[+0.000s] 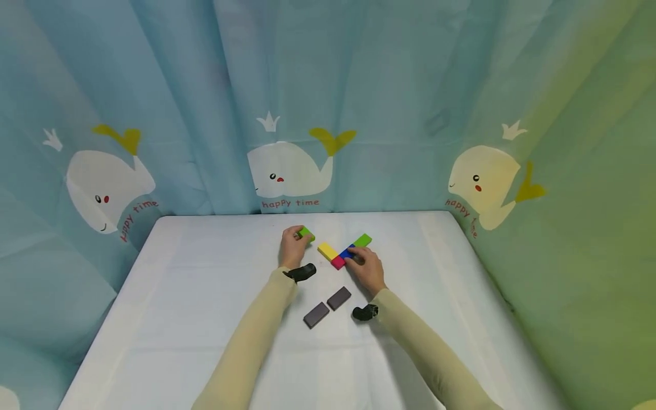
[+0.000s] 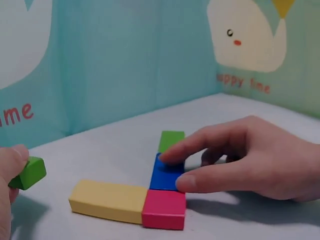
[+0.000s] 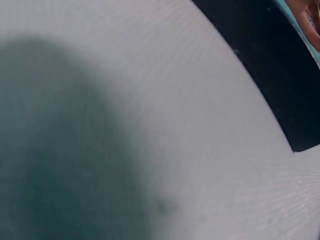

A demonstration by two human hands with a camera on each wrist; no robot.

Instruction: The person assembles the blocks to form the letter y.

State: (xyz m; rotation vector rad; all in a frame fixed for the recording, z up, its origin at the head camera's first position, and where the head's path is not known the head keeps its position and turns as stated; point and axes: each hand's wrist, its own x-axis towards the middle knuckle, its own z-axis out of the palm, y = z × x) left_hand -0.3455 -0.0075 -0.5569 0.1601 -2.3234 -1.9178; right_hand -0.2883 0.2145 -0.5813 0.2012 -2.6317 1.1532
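My left hand point(image 1: 293, 249) pinches a green block point(image 2: 31, 173) between thumb and fingers, left of a row of joined blocks. In that row, a yellow block point(image 2: 107, 201) meets a red block point(image 2: 164, 209) at the corner. A blue block point(image 2: 167, 173) follows the red one, then another green block point(image 1: 363, 240), making an L shape. My right hand point(image 1: 367, 269) has its thumb and index finger on the blue block, the index at its far side and the thumb near the red end. Its other fingers are curled under the palm.
Two dark grey blocks point(image 1: 339, 298) lie nearer me on the white table point(image 1: 205, 319), end toward end. The right wrist view shows a dark block point(image 3: 270, 75) large and close. A blue curtain point(image 1: 384, 85) with whales hangs behind the table's far edge.
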